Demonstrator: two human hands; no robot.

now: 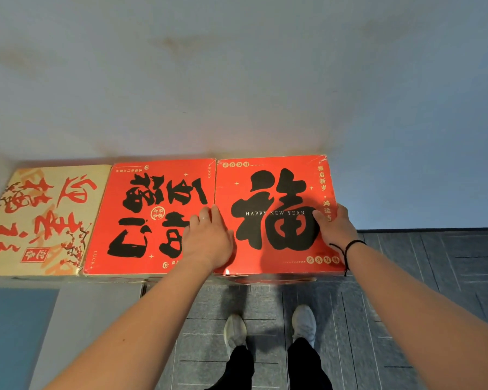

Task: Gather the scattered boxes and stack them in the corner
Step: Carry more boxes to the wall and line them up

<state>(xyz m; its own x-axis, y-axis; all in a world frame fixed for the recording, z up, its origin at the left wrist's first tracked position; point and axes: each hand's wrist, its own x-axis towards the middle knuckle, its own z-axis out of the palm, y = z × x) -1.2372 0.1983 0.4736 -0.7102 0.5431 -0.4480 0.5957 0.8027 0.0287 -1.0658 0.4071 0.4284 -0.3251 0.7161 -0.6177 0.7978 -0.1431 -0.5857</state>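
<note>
Two grey shoes [271,326] stand on the dark tiled floor [406,291], toes toward the boxes. Both forearms reach forward. The left hand [209,237] lies flat, fingers straight, across the seam between the middle red box [141,218] and the right red box [276,215]. The right hand [334,225], with a black cord [348,247] at the wrist, holds the right edge of the right red box, fingers curled over it. A cream box [40,220] sits leftmost. All three boxes stand side by side, touching, against the pale wall [237,80].
</note>
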